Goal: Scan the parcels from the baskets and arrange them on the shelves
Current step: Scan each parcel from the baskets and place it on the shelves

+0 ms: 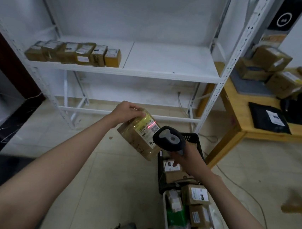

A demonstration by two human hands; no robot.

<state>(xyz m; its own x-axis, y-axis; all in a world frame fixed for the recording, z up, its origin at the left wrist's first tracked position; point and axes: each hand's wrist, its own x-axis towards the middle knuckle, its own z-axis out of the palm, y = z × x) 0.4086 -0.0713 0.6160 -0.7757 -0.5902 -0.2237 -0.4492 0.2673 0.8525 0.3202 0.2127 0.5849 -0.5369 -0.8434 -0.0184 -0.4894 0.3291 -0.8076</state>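
Observation:
My left hand [126, 112] grips the top of a brown cardboard parcel [134, 140], holding it tilted above the floor in front of the white shelf unit [124, 72]. Its white label faces up, and a red scan line falls across the label. My right hand [186, 157] holds a black and grey barcode scanner [169, 139] just right of the parcel, aimed at the label. Below the scanner stands a black basket [199, 143] with parcels inside. A second, white basket [164, 204] nearer me holds several more parcels. A row of several small boxes [75, 53] sits on the left of the middle shelf.
A wooden table [239, 108] at the right carries several brown boxes [272, 70] and a black mailer bag [269, 119]. Cables trail over the tiled floor at the right. A dark counter edge [6, 130] runs along the left. The shelf's right half is bare.

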